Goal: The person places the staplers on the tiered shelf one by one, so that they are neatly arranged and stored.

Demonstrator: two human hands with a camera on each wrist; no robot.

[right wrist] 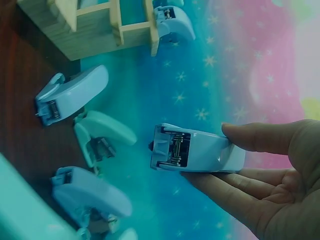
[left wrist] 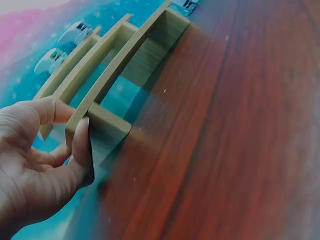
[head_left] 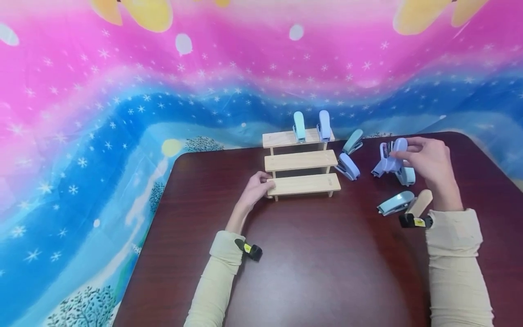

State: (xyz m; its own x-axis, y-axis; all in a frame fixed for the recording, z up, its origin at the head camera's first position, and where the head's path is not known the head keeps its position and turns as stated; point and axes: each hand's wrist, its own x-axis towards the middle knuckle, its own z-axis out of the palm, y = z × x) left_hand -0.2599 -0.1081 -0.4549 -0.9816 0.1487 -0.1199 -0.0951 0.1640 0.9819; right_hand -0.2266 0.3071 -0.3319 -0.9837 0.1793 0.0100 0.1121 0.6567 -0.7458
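A three-step wooden rack (head_left: 302, 185) stands on the table. My left hand (head_left: 254, 190) pinches the left end of its lowest step, thumb (left wrist: 81, 145) on the front edge. On the top step a mint stapler (head_left: 299, 125) and a lavender stapler (head_left: 324, 125) stand side by side. To the right of the rack, my right hand (head_left: 429, 159) grips another lavender stapler (right wrist: 212, 150) between thumb and fingers, raised above other staplers. Below it are a lavender stapler (head_left: 378, 169) and a pale mint one (head_left: 407, 176), both partly hidden.
Between rack and right hand lie a green stapler (head_left: 353, 141) and a lavender one (head_left: 348, 167). A light blue stapler (head_left: 395, 203) lies nearer, beside a beige rounded piece (head_left: 421, 202). A patterned cloth (head_left: 245, 68) hangs behind the dark table (head_left: 310, 263).
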